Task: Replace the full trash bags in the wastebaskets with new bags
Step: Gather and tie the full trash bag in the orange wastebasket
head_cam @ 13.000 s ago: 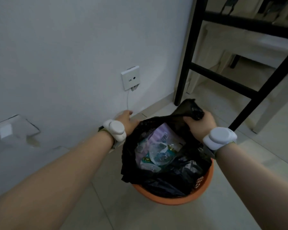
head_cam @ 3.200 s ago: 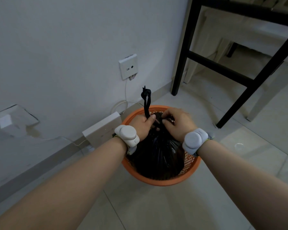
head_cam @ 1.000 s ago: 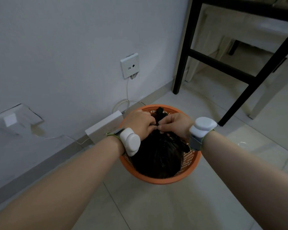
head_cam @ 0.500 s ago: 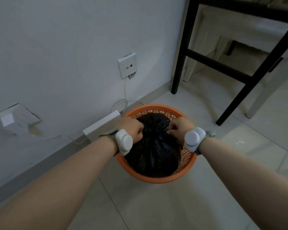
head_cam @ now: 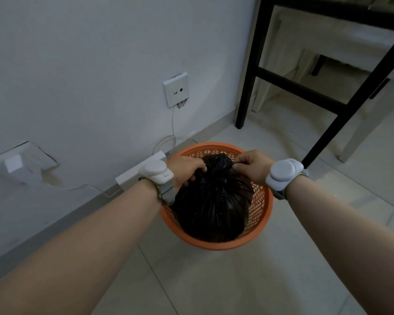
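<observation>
A full black trash bag [head_cam: 212, 205] sits inside an orange lattice wastebasket [head_cam: 261, 214] on the tiled floor by the wall. The bag's mouth is gathered into a knot [head_cam: 218, 161] at the top. My left hand [head_cam: 187, 170] grips the bag's gathered plastic on the left of the knot. On the knot's right side, my right hand [head_cam: 250, 165] pinches a strip of the black plastic. Both wrists carry white devices on straps.
A white power strip [head_cam: 141, 171] lies against the baseboard just left of the basket, with cables running up to a wall socket [head_cam: 176, 89]. Black furniture legs [head_cam: 247, 71] stand behind and to the right. Pale floor tiles [head_cam: 237, 280] spread out in front.
The knot's loose ends have been pulled outward and the two hands have drawn a little apart since a second ago. The bag's top is now a tight bunch.
</observation>
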Motion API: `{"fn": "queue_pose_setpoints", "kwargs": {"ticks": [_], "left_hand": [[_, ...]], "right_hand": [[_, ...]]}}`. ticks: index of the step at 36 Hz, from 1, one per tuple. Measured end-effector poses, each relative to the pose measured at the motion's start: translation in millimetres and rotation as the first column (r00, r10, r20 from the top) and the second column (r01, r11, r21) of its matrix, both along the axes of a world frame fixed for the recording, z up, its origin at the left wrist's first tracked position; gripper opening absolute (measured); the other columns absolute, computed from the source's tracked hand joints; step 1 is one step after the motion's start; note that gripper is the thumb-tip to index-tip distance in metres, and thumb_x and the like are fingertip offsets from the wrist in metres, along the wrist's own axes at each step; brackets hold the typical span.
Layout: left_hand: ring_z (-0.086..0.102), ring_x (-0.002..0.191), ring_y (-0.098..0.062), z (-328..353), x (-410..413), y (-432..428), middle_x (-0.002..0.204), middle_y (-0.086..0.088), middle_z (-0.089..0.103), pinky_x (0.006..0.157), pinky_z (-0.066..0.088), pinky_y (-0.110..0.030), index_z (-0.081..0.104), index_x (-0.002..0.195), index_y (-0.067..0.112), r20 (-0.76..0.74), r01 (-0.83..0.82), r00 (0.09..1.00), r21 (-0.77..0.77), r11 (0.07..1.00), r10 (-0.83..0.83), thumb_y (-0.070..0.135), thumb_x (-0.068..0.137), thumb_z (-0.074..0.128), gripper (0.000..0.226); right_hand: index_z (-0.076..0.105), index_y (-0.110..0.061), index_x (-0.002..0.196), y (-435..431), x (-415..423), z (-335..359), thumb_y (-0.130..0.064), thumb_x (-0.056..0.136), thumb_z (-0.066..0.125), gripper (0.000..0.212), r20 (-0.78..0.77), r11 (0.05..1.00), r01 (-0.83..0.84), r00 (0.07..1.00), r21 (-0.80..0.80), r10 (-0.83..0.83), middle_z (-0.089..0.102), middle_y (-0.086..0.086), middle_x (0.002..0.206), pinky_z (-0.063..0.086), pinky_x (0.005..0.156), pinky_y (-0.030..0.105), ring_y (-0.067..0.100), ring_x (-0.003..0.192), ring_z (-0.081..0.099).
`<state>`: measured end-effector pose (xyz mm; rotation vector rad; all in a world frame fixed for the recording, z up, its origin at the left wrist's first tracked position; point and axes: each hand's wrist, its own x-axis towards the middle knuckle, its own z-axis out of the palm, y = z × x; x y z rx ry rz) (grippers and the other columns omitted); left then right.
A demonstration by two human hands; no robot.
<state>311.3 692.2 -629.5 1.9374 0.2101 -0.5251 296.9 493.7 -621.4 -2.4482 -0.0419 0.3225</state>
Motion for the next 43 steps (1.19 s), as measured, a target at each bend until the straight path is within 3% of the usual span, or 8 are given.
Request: {"fn": "queue_pose_setpoints", "kwargs": {"ticks": [5, 9, 16, 23, 28, 32, 36, 43], "left_hand": [[0.039, 0.053, -0.011, 0.7, -3.5, -0.9, 0.077, -0.005, 0.059, 0.042, 0.024, -0.019, 0.067, 0.068, 0.016, -0.059, 0.006, 0.998, -0.318, 0.948, -0.027, 0.021, 0.081, 0.062, 0.014], [0.041, 0.049, -0.004, 1.4, -10.4, -4.5, 0.086, 0.0, 0.066, 0.041, 0.025, -0.016, 0.062, 0.093, 0.015, -0.1, 0.071, 0.984, -0.545, 0.836, -0.148, 0.005, 0.091, 0.049, 0.016], [0.038, 0.037, -0.002, -7.3, -8.2, -3.5, 0.089, -0.01, 0.06, 0.036, 0.028, -0.014, 0.056, 0.117, 0.002, -0.011, 0.091, 0.995, -0.379, 0.921, -0.103, 0.001, 0.086, 0.061, 0.032], [0.054, 0.054, 0.0, -7.5, -5.5, -9.2, 0.066, 0.007, 0.063, 0.059, 0.042, -0.018, 0.063, 0.075, 0.021, 0.304, 0.247, 0.923, -0.003, 0.969, -0.234, 0.026, 0.087, 0.063, 0.013], [0.035, 0.039, -0.01, -4.4, -8.4, -11.1, 0.065, -0.002, 0.061, 0.038, 0.024, -0.017, 0.061, 0.076, 0.014, 0.103, 0.072, 0.993, -0.238, 0.969, -0.048, 0.026, 0.098, 0.043, 0.031], [0.035, 0.039, -0.011, -5.0, -6.9, -10.3, 0.07, -0.005, 0.063, 0.038, 0.021, -0.018, 0.057, 0.082, 0.012, 0.016, 0.055, 0.998, -0.292, 0.955, -0.053, 0.027, 0.099, 0.041, 0.028], [0.04, 0.043, -0.012, -5.7, -7.3, -8.7, 0.078, -0.009, 0.062, 0.04, 0.025, -0.019, 0.053, 0.086, 0.013, -0.024, 0.067, 0.997, -0.28, 0.958, -0.076, 0.032, 0.099, 0.039, 0.026], [0.042, 0.045, -0.012, -3.0, -6.6, -7.0, 0.08, -0.012, 0.06, 0.037, 0.026, -0.018, 0.054, 0.084, 0.016, 0.0, 0.108, 0.994, -0.281, 0.954, -0.113, 0.031, 0.1, 0.038, 0.027]], "right_hand": [[0.061, 0.001, 0.073, 0.7, 1.1, 7.8, -0.027, 0.088, 0.062, 0.033, 0.016, 0.998, 0.048, 0.999, 0.027, -0.049, 0.052, 0.003, 0.062, 0.038, 0.054, 0.02, 0.005, 0.05, 0.045], [0.046, -0.017, 0.053, 5.1, 3.2, 24.1, -0.034, 0.087, 0.063, 0.041, 0.041, 0.984, 0.106, 0.993, 0.145, -0.113, 0.041, -0.005, 0.049, 0.032, 0.045, 0.016, 0.003, 0.038, 0.038], [0.053, -0.009, 0.06, 15.3, -0.3, 39.2, -0.034, 0.088, 0.06, 0.038, 0.158, 0.98, 0.102, 0.979, 0.169, -0.129, 0.045, -0.002, 0.055, 0.032, 0.047, 0.018, 0.01, 0.051, 0.04], [0.066, -0.013, 0.08, 33.6, -8.5, 53.6, -0.025, 0.094, 0.054, 0.022, 0.19, 0.932, -0.149, 0.978, 0.33, 0.089, 0.058, -0.01, 0.066, 0.039, 0.06, 0.016, -0.001, 0.059, 0.049], [0.06, -0.02, 0.111, 33.7, -3.8, 39.7, -0.014, 0.096, 0.05, 0.02, 0.17, 0.857, -0.118, 0.985, 0.502, 0.036, 0.064, -0.009, 0.096, 0.044, 0.077, 0.008, -0.003, 0.085, 0.059], [0.065, -0.022, 0.098, 26.9, -3.9, 10.2, -0.006, 0.085, 0.063, 0.021, 0.152, 0.954, -0.127, 0.985, 0.272, 0.087, 0.067, -0.005, 0.088, 0.046, 0.077, 0.012, 0.009, 0.082, 0.062], [0.058, -0.037, 0.081, 26.7, -5.1, -1.0, -0.007, 0.08, 0.069, 0.032, 0.154, 0.953, -0.139, 0.983, 0.267, 0.1, 0.063, -0.017, 0.072, 0.048, 0.073, 0.014, -0.01, 0.067, 0.059], [0.06, -0.029, 0.081, 25.7, -3.8, -2.3, -0.016, 0.079, 0.072, 0.017, 0.218, 0.974, -0.136, 0.971, 0.179, 0.096, 0.062, -0.016, 0.069, 0.049, 0.069, 0.024, 0.0, 0.065, 0.058]]}}
